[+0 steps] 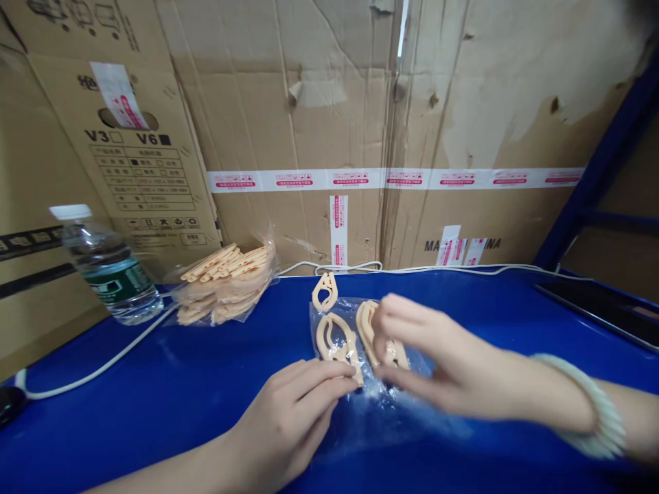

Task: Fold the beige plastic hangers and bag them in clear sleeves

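Beige pieces (354, 345) look light and stiff, best held by rims; left fingers (329, 376) touch one, right fingers (406, 317) another; whether either clamps, I can't tell.

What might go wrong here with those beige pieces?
The clear plastic is wrinkled beneath the right hand, so it could bunch up or slip. The loose beige piece by the plastic's far edge might get nudged away. The stack of pieces near the bottle could slide, since its top ones lie slanted.
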`<state>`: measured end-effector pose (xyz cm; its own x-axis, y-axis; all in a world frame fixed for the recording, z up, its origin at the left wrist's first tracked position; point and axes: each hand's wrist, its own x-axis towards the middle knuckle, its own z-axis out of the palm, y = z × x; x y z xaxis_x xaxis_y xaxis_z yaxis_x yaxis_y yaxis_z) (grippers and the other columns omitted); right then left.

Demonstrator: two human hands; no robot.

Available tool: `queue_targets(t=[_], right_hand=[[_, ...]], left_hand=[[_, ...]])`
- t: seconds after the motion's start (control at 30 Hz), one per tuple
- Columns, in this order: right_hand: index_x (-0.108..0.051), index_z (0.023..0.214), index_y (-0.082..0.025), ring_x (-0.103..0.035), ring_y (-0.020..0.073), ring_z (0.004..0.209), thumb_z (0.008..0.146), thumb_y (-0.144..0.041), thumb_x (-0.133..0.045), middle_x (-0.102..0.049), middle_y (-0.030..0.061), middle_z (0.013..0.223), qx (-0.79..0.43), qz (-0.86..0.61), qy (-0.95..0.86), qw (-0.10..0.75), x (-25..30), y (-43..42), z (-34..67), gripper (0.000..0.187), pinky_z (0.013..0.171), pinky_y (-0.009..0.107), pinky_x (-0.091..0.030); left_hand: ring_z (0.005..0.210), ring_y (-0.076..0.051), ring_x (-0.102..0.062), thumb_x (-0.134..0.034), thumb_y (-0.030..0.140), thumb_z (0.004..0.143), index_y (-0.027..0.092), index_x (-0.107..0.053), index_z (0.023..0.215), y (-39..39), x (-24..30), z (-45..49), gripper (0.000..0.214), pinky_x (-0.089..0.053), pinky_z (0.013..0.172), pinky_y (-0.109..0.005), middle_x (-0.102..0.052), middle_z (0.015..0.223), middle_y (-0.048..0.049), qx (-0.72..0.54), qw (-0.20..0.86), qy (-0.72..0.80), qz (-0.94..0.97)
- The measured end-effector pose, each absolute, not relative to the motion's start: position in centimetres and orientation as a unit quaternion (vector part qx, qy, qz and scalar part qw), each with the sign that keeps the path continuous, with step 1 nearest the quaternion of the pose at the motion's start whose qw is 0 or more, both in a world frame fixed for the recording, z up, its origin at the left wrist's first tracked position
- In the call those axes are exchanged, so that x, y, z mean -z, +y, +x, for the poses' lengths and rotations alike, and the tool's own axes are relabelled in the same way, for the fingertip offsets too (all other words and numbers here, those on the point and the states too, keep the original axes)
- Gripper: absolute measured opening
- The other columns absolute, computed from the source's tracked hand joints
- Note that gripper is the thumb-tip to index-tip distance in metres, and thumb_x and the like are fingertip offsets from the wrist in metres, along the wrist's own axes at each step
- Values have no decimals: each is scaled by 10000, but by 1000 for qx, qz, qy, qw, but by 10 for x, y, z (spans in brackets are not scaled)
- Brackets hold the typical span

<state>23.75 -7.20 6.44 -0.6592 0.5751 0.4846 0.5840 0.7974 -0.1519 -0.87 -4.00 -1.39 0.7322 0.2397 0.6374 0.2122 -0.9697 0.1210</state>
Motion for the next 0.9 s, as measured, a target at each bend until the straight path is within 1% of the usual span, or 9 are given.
queue_targets(t=[0.1,0.2,0.27,0.33,0.43,0.6,0.73,0.83,0.9], right_hand=[[-610,1070,-157,-590,210,922,963,-124,-479,-641,94,987,35,-334,-909,245,-68,-19,245,172,817,380,-521],[-622,1146,-137,-606,228,1067,867,37,-498,-671,118,1107,31,-324,-924,198,-56,48,242,352,949,421,-496],[-630,1167,-135,-586,230,1160,831,77,-528,-656,125,1194,26,-311,-936,166,-45,87,233,410,1022,422,-461],[-628,1181,-148,-582,243,1180,879,-15,-592,-635,110,1241,23,-295,-946,135,-35,116,221,332,1016,453,-469],[-615,1194,-161,-632,244,1075,942,-256,-635,-630,85,1229,23,-279,-956,89,-26,140,209,270,902,465,-538],[-621,1157,-154,-664,201,929,956,-323,-618,-658,70,1125,32,-290,-955,49,-28,140,228,262,795,398,-571],[-640,1082,-147,-661,183,879,960,-273,-606,-667,52,1035,45,-306,-947,87,-39,116,260,178,789,381,-563],[-657,1012,-131,-641,178,856,995,-160,-476,-631,91,987,74,-329,-925,175,-48,88,279,184,795,360,-542],[-649,991,-130,-624,185,817,1002,-169,-442,-606,103,958,97,-343,-902,244,-55,62,287,211,740,354,-534]], left_hand=[[1022,-194,-709,-480,-1,920,169,-604,1211,-41,15,-9,359,-549,885,-325,-725,1194,-94,-343,13,124,931],[1024,-193,-713,-480,7,925,175,-608,1198,-42,15,-9,345,-541,892,-332,-731,1192,-85,-345,12,127,930],[1006,-193,-719,-482,5,920,178,-612,1185,-42,14,-9,342,-543,882,-332,-735,1182,-82,-346,11,129,929],[981,-195,-725,-481,7,918,177,-614,1181,-42,14,-9,341,-550,863,-329,-740,1171,-86,-346,6,129,929],[956,-196,-729,-481,13,917,169,-621,1180,-42,13,-9,336,-559,832,-318,-744,1160,-98,-350,3,125,929],[985,-201,-727,-478,11,917,162,-624,1187,-41,15,-10,343,-557,852,-332,-739,1173,-108,-350,8,123,929],[1017,-190,-720,-480,2,917,172,-620,1192,-40,17,-10,352,-551,880,-328,-737,1181,-96,-348,17,128,929],[1048,-183,-709,-483,-10,912,178,-612,1199,-40,16,-10,367,-544,914,-328,-734,1186,-85,-351,26,127,927],[1057,-184,-704,-489,-11,911,175,-610,1200,-41,16,-10,365,-546,924,-330,-730,1190,-87,-354,34,123,927]])
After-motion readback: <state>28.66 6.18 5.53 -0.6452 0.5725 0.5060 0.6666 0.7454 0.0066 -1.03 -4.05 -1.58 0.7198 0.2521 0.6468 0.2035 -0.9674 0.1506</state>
